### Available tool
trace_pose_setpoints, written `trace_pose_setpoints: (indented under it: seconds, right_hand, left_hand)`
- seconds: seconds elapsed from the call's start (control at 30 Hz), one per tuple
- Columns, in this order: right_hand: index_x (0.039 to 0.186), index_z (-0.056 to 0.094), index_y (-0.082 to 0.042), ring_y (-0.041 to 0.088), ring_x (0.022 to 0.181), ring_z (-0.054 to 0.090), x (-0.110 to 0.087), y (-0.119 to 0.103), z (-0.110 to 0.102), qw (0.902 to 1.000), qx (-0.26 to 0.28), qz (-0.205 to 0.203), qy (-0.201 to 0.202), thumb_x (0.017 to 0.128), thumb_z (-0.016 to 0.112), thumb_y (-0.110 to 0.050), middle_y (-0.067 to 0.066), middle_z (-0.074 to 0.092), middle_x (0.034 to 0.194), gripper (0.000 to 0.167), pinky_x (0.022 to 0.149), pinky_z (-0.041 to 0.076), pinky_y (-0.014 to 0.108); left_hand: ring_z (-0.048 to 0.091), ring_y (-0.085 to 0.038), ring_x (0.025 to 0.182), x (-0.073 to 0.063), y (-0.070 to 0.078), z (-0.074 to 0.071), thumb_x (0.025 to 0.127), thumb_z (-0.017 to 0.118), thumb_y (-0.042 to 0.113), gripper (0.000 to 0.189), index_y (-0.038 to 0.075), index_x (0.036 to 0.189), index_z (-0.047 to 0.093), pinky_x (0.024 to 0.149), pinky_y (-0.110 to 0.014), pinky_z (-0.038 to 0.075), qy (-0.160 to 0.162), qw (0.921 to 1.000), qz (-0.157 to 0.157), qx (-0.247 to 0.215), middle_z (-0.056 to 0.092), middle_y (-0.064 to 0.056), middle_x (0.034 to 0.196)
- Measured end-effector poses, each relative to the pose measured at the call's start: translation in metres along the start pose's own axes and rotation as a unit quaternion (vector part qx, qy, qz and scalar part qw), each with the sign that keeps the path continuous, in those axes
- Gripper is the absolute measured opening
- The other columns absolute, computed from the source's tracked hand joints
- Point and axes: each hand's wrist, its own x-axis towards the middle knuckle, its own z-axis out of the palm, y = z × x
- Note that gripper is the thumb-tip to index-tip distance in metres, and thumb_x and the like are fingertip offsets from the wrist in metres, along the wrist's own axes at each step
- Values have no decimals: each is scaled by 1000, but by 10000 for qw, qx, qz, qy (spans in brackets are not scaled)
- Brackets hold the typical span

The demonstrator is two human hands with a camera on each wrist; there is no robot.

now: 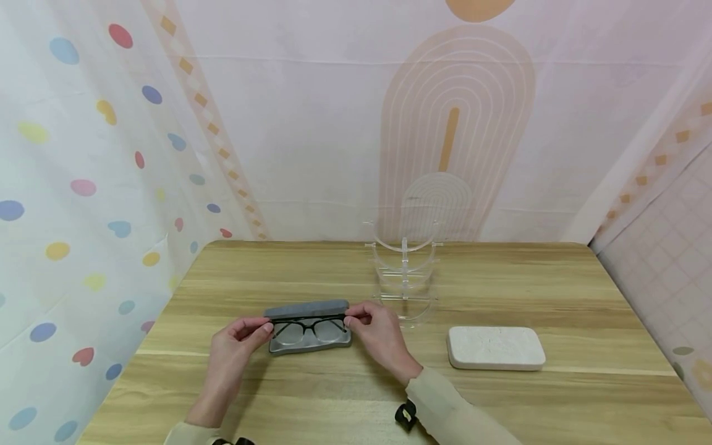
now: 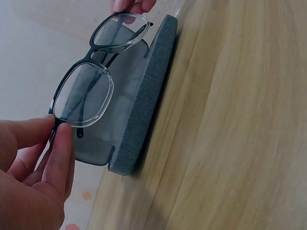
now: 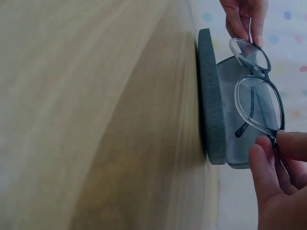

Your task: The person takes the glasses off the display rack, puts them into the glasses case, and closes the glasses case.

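Observation:
Both hands hold a pair of black-framed eyeglasses (image 1: 308, 327) with clear lower rims, one hand at each upper outer corner. My left hand (image 1: 235, 349) pinches the left end between thumb and fingers; my right hand (image 1: 382, 339) pinches the other end. The temples are folded in behind the lenses, as the left wrist view shows on the glasses (image 2: 82, 93). Under and behind them lies an open grey glasses case (image 1: 308, 308) on the table. In the right wrist view the glasses (image 3: 259, 103) overlap the grey-lined inside of the case (image 3: 213, 105).
A clear acrylic glasses stand (image 1: 405, 272) with several tiers stands behind my right hand. To the right, a closed cream-white glasses case (image 1: 496, 348) lies on the wooden table (image 1: 500, 278). Patterned curtains (image 1: 311, 123) hang behind and along both sides.

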Motion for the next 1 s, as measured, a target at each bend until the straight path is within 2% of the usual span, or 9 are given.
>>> trace_pose_setpoints:
  seconds: [0.2,0.4,0.73,1.0]
  right_hand:
    - [96,79,-5,8,79,66,3,3,2,9999,-97,133,-49,91,76,-6,0,76,91,6,71,55,22]
    - [93,79,-6,7,78,65,5,7,3,9996,-189,180,-79,91,77,-7,2,76,93,4,69,54,22]
    - [87,80,-6,6,73,62,12,9,7,9986,-418,336,27,87,78,-10,-1,75,84,5,66,52,22]
    - [88,80,-4,3,69,64,14,10,7,9986,-58,523,-36,86,75,-6,0,75,80,6,64,54,20]
  left_hand:
    - [71,-8,85,5,-5,0,96,73,6,29,-12,118,67,84,-25,60,6,9998,-60,164,74,3,92]
    - [72,-9,82,9,-10,-1,96,73,5,28,-12,118,67,81,-23,60,-42,9997,-99,208,74,1,93]
    - [71,-6,79,12,-15,0,95,72,1,24,-13,114,68,78,-21,60,0,9998,-166,106,74,0,90]
    - [72,-6,79,14,-18,1,96,72,1,23,-13,113,68,78,-21,60,58,9996,-263,65,75,-1,90]
